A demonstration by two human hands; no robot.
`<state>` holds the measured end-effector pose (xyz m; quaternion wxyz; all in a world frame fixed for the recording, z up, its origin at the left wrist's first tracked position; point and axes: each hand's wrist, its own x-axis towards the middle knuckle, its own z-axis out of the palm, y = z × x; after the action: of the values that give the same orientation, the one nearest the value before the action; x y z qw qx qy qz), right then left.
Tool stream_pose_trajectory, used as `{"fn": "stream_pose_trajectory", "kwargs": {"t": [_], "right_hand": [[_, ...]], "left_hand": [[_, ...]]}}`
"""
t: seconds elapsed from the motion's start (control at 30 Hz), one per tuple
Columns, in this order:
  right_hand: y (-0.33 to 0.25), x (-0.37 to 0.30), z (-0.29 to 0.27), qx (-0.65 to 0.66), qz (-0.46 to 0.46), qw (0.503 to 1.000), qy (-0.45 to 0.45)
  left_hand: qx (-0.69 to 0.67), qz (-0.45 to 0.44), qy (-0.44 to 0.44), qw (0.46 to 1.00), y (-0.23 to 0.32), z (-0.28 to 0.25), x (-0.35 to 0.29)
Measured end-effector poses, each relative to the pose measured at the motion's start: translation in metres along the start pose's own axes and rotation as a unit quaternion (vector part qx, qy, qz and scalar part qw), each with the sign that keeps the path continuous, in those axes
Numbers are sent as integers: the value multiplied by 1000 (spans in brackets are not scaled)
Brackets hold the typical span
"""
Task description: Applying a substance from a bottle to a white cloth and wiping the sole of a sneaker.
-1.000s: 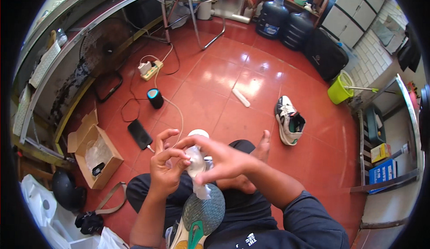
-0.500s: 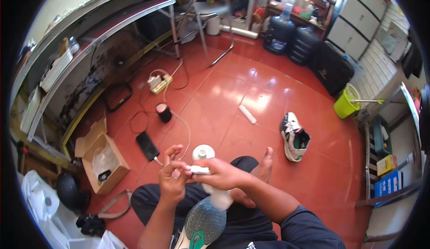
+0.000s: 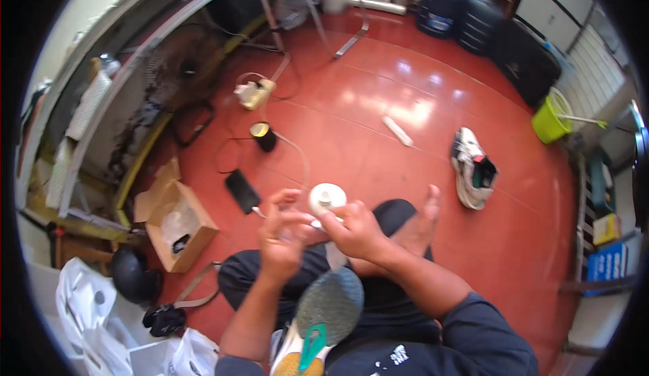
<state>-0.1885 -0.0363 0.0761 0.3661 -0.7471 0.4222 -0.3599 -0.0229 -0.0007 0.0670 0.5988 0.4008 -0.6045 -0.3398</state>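
I sit cross-legged on a red tiled floor (image 3: 378,139). My left hand (image 3: 280,234) and my right hand (image 3: 355,231) meet in front of me, fingers pinching a small white item between them; what it is stays unclear. Just past my fingers a white round container (image 3: 327,197) stands on the floor. A sneaker rests sole-up on my lap, showing its grey, green and yellow sole (image 3: 324,318). My bare foot (image 3: 426,217) sticks out to the right.
A second white sneaker (image 3: 472,168) lies on the floor at right, a white tube (image 3: 399,131) beyond it. A phone (image 3: 241,190), small black speaker (image 3: 263,136), power strip (image 3: 253,93), open cardboard box (image 3: 177,224), helmet (image 3: 132,274) and plastic bags (image 3: 88,322) are at left.
My head has tilted, so the scene shifted in view. My hands stayed together over my lap, still working the small white item.
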Motion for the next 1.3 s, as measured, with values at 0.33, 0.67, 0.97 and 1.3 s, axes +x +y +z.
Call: {"fn": "stream_pose_trajectory", "kwargs": {"t": [0.33, 0.67, 0.97, 1.3], "right_hand": [[80, 17, -38, -372, 38, 922, 96], [92, 39, -3, -390, -41, 917, 79], [95, 40, -6, -409, -105, 903, 75], [60, 49, -12, -396, -218, 881, 140]], "left_hand": [[226, -216, -225, 923, -120, -11, 18], [249, -78, -238, 936, -137, 11, 29], [263, -23, -205, 942, -118, 14, 31], [428, 16, -235, 873, -45, -8, 52]]}}
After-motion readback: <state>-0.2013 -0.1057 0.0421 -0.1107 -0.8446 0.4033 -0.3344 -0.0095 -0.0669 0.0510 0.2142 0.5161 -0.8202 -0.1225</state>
